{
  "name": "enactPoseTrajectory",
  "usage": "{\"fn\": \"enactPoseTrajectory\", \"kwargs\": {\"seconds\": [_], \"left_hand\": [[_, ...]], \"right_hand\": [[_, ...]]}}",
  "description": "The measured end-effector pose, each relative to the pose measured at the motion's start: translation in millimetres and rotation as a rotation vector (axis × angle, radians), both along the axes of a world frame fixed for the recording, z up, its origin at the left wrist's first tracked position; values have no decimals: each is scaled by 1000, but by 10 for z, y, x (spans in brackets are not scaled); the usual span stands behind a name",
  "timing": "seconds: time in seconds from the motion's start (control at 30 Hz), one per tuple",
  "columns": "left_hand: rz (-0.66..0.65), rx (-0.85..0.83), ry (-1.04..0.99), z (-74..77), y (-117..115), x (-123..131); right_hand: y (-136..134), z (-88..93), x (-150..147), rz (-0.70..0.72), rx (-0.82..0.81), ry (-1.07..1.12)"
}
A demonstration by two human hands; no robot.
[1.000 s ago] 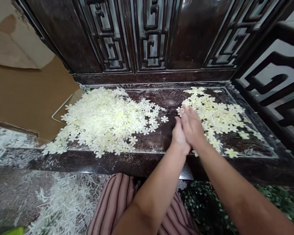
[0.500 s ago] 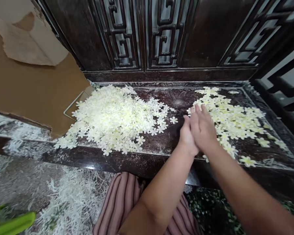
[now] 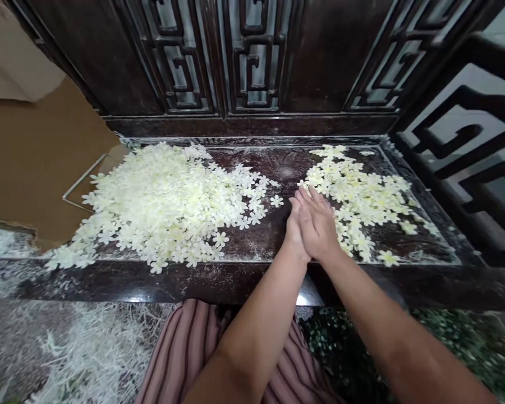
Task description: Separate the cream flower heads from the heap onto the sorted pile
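My left hand and my right hand are pressed palm to palm just above the dark wooden bench seat. The right one covers much of the left. Their fingers lie close together, pointing away from me, and whatever may be between the palms is hidden. Right beside them, on the right, spreads a looser pile of small cream-white five-petalled flowers. To the left rises a bigger heap of the same flowers. A single flower lies apart, just left of my fingers.
Carved lattice panels form the bench back, with an open fretwork armrest at right. A brown cardboard sheet with a bent wire stands at left. White shreds and dark green foliage lie below the front edge.
The view has shifted to the right, so everything appears further left. My hands stay pressed together beside the right-hand flowers, and the piles look unchanged.
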State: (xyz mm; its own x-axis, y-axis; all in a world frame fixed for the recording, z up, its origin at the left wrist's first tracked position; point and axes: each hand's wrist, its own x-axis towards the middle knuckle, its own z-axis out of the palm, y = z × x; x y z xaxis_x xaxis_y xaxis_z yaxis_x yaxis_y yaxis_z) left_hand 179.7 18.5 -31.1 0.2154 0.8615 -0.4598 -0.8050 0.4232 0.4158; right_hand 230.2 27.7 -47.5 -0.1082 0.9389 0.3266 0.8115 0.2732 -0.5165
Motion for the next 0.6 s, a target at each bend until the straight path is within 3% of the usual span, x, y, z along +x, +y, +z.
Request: {"fn": "enactPoseTrajectory", "kwargs": {"seconds": [0.1,0.13,0.27,0.3,0.37,0.5,0.6], "left_hand": [[-66,58,-127,-10,-49,71],[-72,57,-142,-17,-50,74],[-34,116,-44,-72,9,-5],[-57,111,-27,-86,16,-20],[-96,96,-13,-100,-1,-13],[-143,98,-59,-63,-93,101],[-170,89,15,-29,-110,121]], "right_hand": [[138,57,85,-227,-118,-25],[129,80,85,-229,-123,-33],[-148,85,-67,18,-23,-32],[-194,67,-92,23,3,-25],[-156,31,-54,15,-32,-32],[230,-19,289,-221,-147,-72],[313,-33,432,-158,-157,-58]]}}
